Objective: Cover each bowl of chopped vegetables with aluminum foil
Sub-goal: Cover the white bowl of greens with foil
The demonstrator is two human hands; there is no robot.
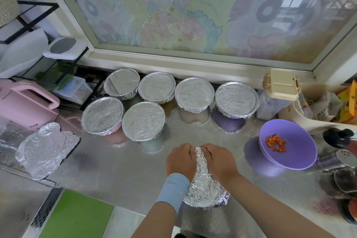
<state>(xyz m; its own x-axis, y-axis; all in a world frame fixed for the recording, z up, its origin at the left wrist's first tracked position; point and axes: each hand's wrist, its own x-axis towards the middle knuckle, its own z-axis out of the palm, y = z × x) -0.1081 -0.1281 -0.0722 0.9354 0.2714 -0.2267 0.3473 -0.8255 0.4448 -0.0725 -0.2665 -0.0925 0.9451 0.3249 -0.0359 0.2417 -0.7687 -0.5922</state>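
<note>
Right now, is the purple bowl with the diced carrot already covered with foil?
No, the purple bowl sits uncovered, its carrot cubes in plain view.

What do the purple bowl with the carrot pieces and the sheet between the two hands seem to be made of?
The purple bowl looks like plastic, probably: even colour, smooth surface, dull sheen. The foil sheet that the left hand and right hand pinch looks like aluminium foil: bright silver, full of fine creases.
</note>
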